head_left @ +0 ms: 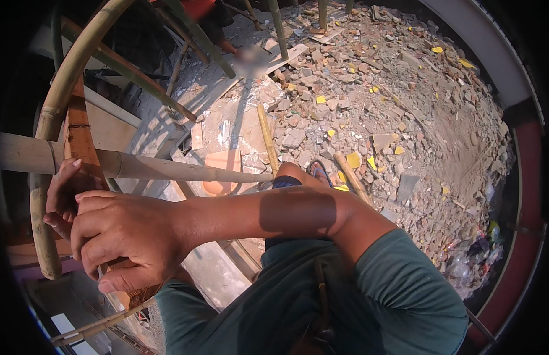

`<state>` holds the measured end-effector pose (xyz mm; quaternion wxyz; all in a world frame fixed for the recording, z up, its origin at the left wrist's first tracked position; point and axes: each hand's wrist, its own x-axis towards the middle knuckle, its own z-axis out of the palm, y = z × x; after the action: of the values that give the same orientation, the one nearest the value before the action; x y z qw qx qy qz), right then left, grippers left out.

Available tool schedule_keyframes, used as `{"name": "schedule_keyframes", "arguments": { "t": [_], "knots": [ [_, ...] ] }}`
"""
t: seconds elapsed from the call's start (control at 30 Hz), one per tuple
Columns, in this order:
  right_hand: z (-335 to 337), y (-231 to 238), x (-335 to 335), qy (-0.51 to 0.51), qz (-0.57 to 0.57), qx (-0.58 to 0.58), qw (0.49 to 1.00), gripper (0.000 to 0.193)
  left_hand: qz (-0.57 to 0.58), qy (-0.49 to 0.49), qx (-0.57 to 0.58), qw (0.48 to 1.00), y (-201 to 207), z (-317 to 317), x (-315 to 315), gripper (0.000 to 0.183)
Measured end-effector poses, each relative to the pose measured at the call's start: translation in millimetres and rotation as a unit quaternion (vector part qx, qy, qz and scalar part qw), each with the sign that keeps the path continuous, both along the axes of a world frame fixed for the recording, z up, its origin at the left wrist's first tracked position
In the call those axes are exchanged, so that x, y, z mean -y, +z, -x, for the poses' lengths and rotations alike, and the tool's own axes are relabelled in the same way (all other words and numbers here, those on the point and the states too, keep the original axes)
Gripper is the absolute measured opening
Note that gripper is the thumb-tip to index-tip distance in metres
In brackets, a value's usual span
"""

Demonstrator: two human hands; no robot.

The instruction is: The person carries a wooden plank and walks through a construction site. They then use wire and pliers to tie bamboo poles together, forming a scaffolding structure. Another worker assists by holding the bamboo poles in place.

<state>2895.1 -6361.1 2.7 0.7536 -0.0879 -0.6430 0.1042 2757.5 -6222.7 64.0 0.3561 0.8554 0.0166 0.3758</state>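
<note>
My right hand (123,239) reaches across my body to the left, its fingers curled in against an upright wooden plank (84,127). What they pinch, if anything, is hidden beneath the hand. Just beyond it is my left hand (62,198), with bent fingers beside the plank and partly covered by the right hand; its grip is hidden too. A thick horizontal bamboo pole (185,170) crosses the plank just above both hands. At the far left, a curved bamboo pole (47,130) rises beside the plank. A thin dark band (79,125) runs round the plank higher up.
Broken masonry rubble (357,106) with yellow scraps covers the ground at right. Several slanting bamboo poles (278,29) stand ahead. Loose bamboo pieces (351,174) lie near my sandalled foot (319,171). A person in red (191,7) is at the upper left. Plastic waste (463,260) lies lower right.
</note>
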Motion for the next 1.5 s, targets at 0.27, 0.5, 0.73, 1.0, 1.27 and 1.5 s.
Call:
{"name": "schedule_keyframes", "arguments": {
  "t": [0.27,0.5,0.73,1.0,1.27,1.5],
  "knots": [
    [-183,-204,18,-0.102,0.571,-0.004,0.815,0.02,-0.12,0.017,0.076,0.99,7,-17,20,0.072],
    [-297,-140,-82,-0.062,0.502,0.118,0.855,0.023,-0.044,0.012,0.255,0.966,-14,-45,20,0.079],
    [-336,-154,-147,-0.06,0.606,0.06,0.791,0.023,0.003,0.073,0.216,0.974,-13,0,29,0.081],
    [-389,-253,-125,0.003,0.695,0.133,0.707,0.026,0.125,0.059,0.472,0.871,-36,-43,19,0.077],
    [-470,-124,-207,-0.107,0.647,-0.015,0.755,0.018,0.156,0.058,0.514,0.842,-68,-15,40,0.077],
    [-493,-116,-275,-0.029,0.582,-0.033,0.812,0.018,0.177,0.252,0.493,0.814,-36,-9,151,0.069]
  ]
}}
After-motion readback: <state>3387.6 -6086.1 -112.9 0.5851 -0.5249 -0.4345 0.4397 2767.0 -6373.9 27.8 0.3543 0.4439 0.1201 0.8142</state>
